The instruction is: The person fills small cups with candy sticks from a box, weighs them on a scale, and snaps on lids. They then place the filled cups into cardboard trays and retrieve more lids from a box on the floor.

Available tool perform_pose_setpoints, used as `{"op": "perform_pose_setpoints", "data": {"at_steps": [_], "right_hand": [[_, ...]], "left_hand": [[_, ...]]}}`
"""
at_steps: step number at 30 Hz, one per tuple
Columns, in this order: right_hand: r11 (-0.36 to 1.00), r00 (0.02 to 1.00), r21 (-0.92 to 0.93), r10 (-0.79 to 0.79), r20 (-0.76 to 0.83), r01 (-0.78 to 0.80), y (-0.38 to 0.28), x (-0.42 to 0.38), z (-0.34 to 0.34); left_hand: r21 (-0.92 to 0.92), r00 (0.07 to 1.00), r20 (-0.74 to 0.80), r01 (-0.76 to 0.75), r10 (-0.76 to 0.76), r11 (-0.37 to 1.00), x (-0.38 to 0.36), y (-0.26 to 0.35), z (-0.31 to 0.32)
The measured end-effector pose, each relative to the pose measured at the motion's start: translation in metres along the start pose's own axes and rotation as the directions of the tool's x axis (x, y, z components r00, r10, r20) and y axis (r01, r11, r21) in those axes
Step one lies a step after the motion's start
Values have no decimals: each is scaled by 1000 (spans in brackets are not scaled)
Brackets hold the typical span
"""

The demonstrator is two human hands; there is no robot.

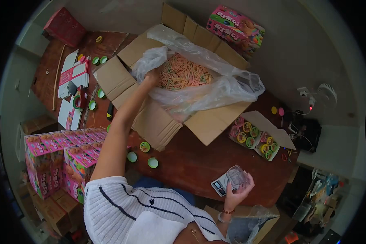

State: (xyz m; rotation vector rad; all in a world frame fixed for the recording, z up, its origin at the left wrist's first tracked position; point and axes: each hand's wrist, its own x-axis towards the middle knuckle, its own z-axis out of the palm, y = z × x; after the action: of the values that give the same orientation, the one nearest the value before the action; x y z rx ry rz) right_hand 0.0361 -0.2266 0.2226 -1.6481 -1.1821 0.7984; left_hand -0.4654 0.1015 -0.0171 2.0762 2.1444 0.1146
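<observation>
A large open cardboard box (215, 122) lined with a clear plastic bag (227, 91) is heaped with thin pastel sticks (187, 73) in orange, pink and green. My left hand (153, 77) reaches over the near flap to the left edge of the heap, against the bunched bag; its fingers are hidden. At the lower right my right hand (240, 189) grips a clear plastic cup (236, 177), tilted close over a small digital scale (219, 187). The cup overlaps the scale's upper part in this view.
Stacked pink printed boxes (44, 162) stand at the left. Green-rimmed lids (152, 162) lie on the red-brown table (183, 162). A white tray (282, 140) holds several colourful tubs. Tape dispenser (79, 99), red scissors (284, 156) and a small fan (327, 93) sit around the edges.
</observation>
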Motion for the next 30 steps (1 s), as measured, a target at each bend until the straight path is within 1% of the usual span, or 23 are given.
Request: {"op": "perform_pose_setpoints", "data": {"at_steps": [1, 3, 4, 6, 7, 8, 9, 10, 11, 13, 14, 16, 18, 19, 20, 21, 23, 24, 26, 27, 28, 29, 30], "right_hand": [[998, 997, -8, -66, 39, 66, -17, 10, 11], [984, 974, 8, -175, 141, 175, -52, 35, 42], [984, 974, 7, -176, 140, 177, -67, 50, 60], [967, 900, 53, -252, 355, 250, -92, 82, 99], [946, 867, -25, -284, 409, 322, -106, 101, 122], [915, 831, -99, -304, 466, 390, -117, 119, 147], [911, 808, -95, -304, 505, 402, -123, 135, 174], [904, 781, -89, -307, 543, 417, -128, 152, 200], [912, 748, -41, -308, 587, 408, -127, 170, 225], [939, 719, -27, -244, 651, 343, -111, 201, 276], [954, 718, -66, -175, 674, 294, -96, 214, 300], [960, 787, -223, 2, 617, 172, -62, 240, 350], [964, 829, -186, -57, 556, 191, -35, 250, 377], [965, 862, -152, -115, 493, 216, -23, 251, 385], [964, 863, -150, -119, 491, 219, -13, 251, 388], [970, 873, -119, -134, 469, 213, -4, 250, 388], [982, 906, -65, -136, 401, 176, 20, 245, 382], [983, 909, -66, -132, 396, 172, 28, 243, 378], [979, 925, -49, -168, 341, 197, 38, 242, 366], [979, 926, -50, -169, 337, 197, 39, 244, 363], [964, 915, -57, -227, 333, 260, 41, 244, 360], [945, 901, -63, -285, 329, 322, 41, 243, 359], [945, 902, -59, -285, 326, 320, 42, 241, 358]], "left_hand": [[0, 1000, 2, 3, -3, 1000, -2, 6, -13], [36, 921, 242, -323, 305, 946, 5, 17, -37], [35, 921, 241, -324, 307, 945, 8, 21, -50], [378, 784, 362, -618, 505, 689, 17, 26, -65], [105, 796, 353, -556, 492, 824, 30, 25, -60], [97, 793, 358, -557, 493, 825, 36, 23, -49], [353, 763, 327, -646, 558, 677, 39, 21, -35], [585, 721, 309, -658, 620, 474, 41, 19, -24], [585, 723, 307, -656, 619, 477, 44, 16, -19], [465, 692, 160, -682, 704, 564, 45, 11, -12], [498, 655, 180, -704, 734, 506, 48, 13, -9], [437, 666, 250, -726, 703, 532, 49, 22, -17], [385, 668, 320, -739, 672, 552, 45, 23, -37], [142, 717, 229, -694, 658, 706, 38, 23, -46], [-124, 772, 150, -605, 617, 787, 33, 23, -54], [-122, 771, 147, -607, 619, 785, 29, 24, -57], [-302, 881, 18, -445, 472, 843, 22, 27, -62], [-302, 878, 21, -450, 478, 840, 17, 33, -66], [-708, 956, -99, -263, 277, 655, 13, 49, -69], [-708, 955, -101, -267, 280, 654, 15, 55, -67], [-874, 978, 89, -15, 191, 486, 17, 62, -67], [-930, 945, 294, 248, 146, 270, 18, 69, -70], [-982, 976, 183, 177, 116, 63, 13, 80, -72]]}}
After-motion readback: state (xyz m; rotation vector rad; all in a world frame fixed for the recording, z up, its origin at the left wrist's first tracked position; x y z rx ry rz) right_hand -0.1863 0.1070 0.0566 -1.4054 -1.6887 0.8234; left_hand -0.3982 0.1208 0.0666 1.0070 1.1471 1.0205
